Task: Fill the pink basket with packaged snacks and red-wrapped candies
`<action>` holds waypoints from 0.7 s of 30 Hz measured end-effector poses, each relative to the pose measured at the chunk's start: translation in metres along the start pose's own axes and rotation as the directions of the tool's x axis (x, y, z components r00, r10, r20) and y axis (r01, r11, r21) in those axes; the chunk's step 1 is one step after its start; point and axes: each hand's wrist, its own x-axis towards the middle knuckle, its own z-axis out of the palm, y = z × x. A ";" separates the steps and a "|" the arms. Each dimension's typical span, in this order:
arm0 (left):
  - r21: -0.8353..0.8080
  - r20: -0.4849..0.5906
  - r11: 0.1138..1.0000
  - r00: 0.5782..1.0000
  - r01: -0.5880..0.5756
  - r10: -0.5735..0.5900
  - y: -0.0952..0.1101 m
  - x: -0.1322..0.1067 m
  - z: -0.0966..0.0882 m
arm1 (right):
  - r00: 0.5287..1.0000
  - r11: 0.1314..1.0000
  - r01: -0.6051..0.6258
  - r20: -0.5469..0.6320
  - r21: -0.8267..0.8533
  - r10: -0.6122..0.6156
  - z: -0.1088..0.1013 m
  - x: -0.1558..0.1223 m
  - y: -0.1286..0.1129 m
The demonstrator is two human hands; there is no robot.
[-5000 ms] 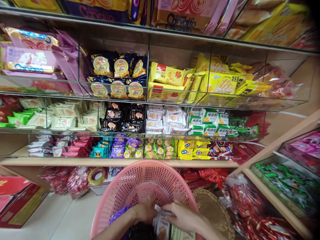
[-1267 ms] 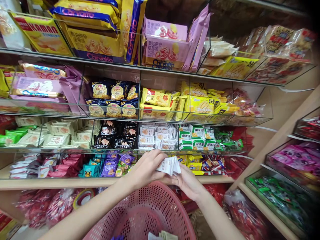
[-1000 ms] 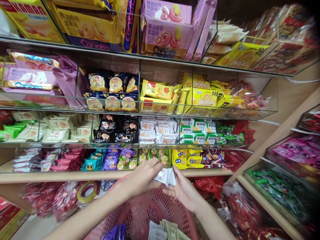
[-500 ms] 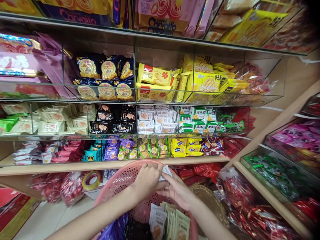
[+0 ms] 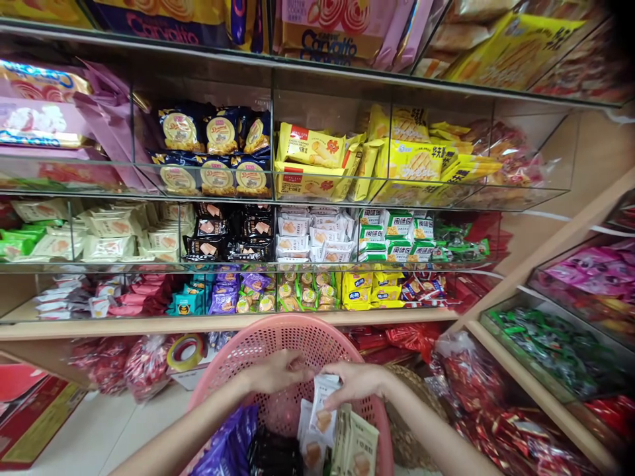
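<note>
A pink perforated plastic basket (image 5: 278,336) sits low in front of me. Both hands are inside it. My right hand (image 5: 358,381) pinches the top of a small white snack packet (image 5: 323,410) with a biscuit picture, held upright among other packets. My left hand (image 5: 278,371) is beside it, fingers curled, touching the same packet's upper edge. Purple packets (image 5: 229,444), dark packets (image 5: 272,456) and pale cream packets (image 5: 358,446) stand in the basket below my hands.
Glass-fronted shelves (image 5: 278,192) ahead hold rows of snack packets, including matching white packets (image 5: 312,233). A wooden ledge (image 5: 149,325) runs under them. Red bagged sweets (image 5: 143,363) and a tape roll (image 5: 184,350) lie below. Angled bins of sweets (image 5: 550,347) stand on the right.
My hands came down from shelf height into the basket with the white packets. The view has tilted down with them, and one white packet now stands upright among the others.
</note>
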 end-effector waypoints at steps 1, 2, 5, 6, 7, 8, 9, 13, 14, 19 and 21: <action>0.003 0.012 1.000 1.000 0.004 -0.004 -0.005 0.001 0.003 | 1.000 0.998 -0.004 0.026 -0.061 0.005 0.002 0.003 -0.001; 0.010 0.022 1.000 1.000 0.016 -0.016 -0.011 0.002 0.006 | 0.999 0.993 -0.008 0.042 -0.118 0.013 0.004 0.006 -0.001; -0.001 0.041 0.999 0.998 0.051 -0.051 -0.028 0.004 0.016 | 0.997 0.977 -0.021 0.068 -0.210 0.036 0.012 0.011 0.000; -0.013 0.047 0.998 0.997 0.059 -0.058 -0.033 0.005 0.019 | 0.996 0.975 -0.023 0.074 -0.219 0.041 0.015 0.013 0.002; -0.026 0.054 0.997 0.996 0.069 -0.068 -0.038 0.005 0.022 | 0.995 0.975 -0.028 0.084 -0.221 0.048 0.017 0.014 0.003; -0.035 0.058 0.996 0.995 0.082 -0.080 -0.042 0.006 0.025 | 0.994 0.976 -0.037 0.097 -0.216 0.059 0.019 0.014 0.006; -0.042 0.063 0.994 0.993 0.099 -0.096 -0.045 0.007 0.028 | 0.991 0.976 -0.047 0.112 -0.211 0.072 0.020 0.015 0.008; -0.090 0.086 0.984 0.986 0.152 -0.144 -0.050 0.009 0.038 | 0.986 0.970 -0.049 0.143 -0.239 0.084 0.023 0.013 0.011; -0.111 0.092 0.982 0.985 0.155 -0.145 -0.050 0.009 0.041 | 0.988 0.963 -0.036 0.137 -0.267 0.075 0.022 0.012 0.010; -0.196 0.087 0.962 0.981 0.189 -0.175 -0.057 0.007 0.055 | 0.997 0.882 -0.050 0.034 -0.469 0.075 0.024 0.007 0.007; -0.189 0.055 0.970 0.988 0.154 -0.146 -0.062 0.006 0.063 | 0.998 0.863 -0.060 0.001 -0.501 0.069 0.027 0.004 0.007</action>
